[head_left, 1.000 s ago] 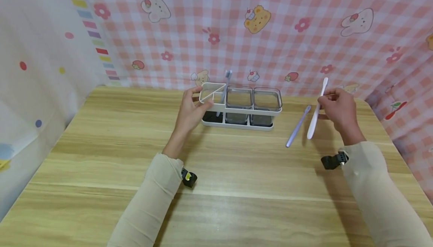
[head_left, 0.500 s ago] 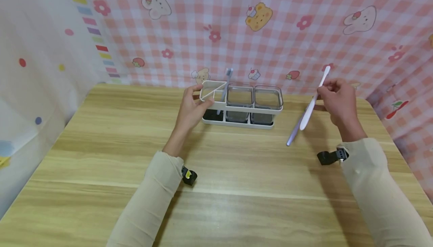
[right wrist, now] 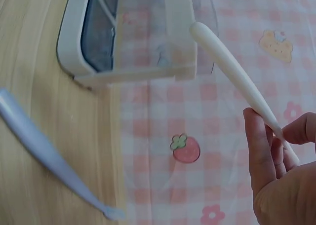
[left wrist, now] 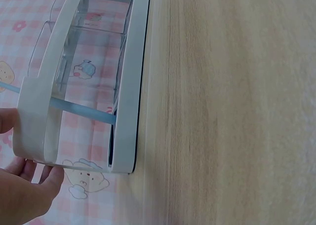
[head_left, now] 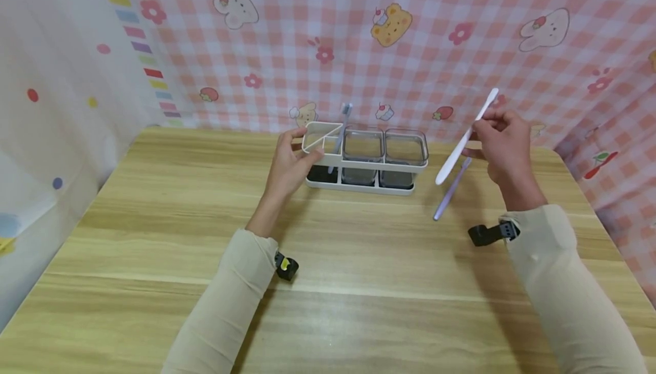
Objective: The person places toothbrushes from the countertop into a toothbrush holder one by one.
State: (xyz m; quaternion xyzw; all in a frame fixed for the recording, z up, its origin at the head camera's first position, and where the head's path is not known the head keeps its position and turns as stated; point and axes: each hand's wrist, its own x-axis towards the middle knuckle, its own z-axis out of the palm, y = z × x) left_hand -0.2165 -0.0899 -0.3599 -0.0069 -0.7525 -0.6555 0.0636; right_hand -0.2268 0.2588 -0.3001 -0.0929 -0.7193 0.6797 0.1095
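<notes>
A white toothbrush [head_left: 463,142] is pinched between the thumb and fingers of my right hand [head_left: 504,143], tilted above the table with its thick handle end low and to the left. My left hand [head_left: 292,166] grips the left end of a white toothbrush holder [head_left: 359,190], thumb in front and fingers behind. In the holder's divided left section a light blue toothbrush [head_left: 345,115] stands, leaning slightly, bristles up; its shaft [left wrist: 84,110] crosses the frame in the left wrist view. On the table under my right hand lies a purple toothbrush [head_left: 451,192], also in the right wrist view.
Two clear square cups [head_left: 363,146] sit in the middle and right slots of the holder. The wooden table [head_left: 359,283] ends at the back against a pink checked cloth [head_left: 328,32]. A white dotted curtain [head_left: 61,106] hangs at the left.
My right hand has moved left and up with the white toothbrush, whose handle end has swung left towards the holder. The left hand keeps its grip on the holder.
</notes>
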